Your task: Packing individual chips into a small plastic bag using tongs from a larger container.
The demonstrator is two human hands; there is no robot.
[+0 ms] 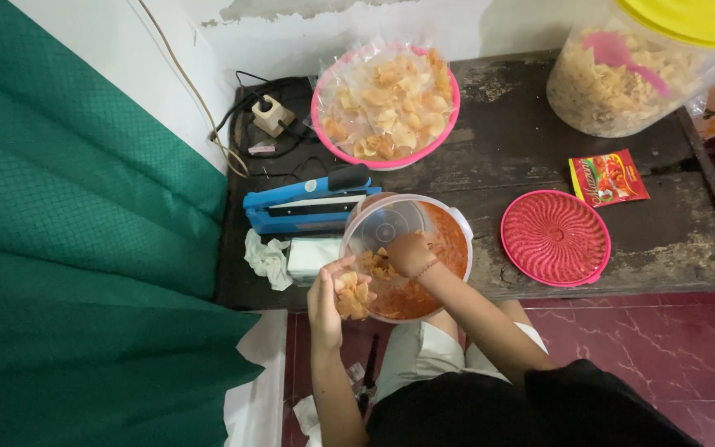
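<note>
Tub (440, 240) at worktop (672, 240) front edge mostly red-coated chips; right hand (410, 252) inside it, clenched on chips; left hand (328, 300) at tub's rim cupping a handful (352, 296); bagged chips in pink bowl (448, 124) behind tub; sealer (308, 207) left of tub idle.

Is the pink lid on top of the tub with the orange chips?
No, the pink lid lies flat on the dark table, off to the side of the open clear tub.

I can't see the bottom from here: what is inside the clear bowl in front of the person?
The clear bowl holds orange-red seasoned chips. The right hand reaches in among them, covering some. The left hand holds a clear bag of chips at the rim. The bowl's bottom is hidden.
</note>
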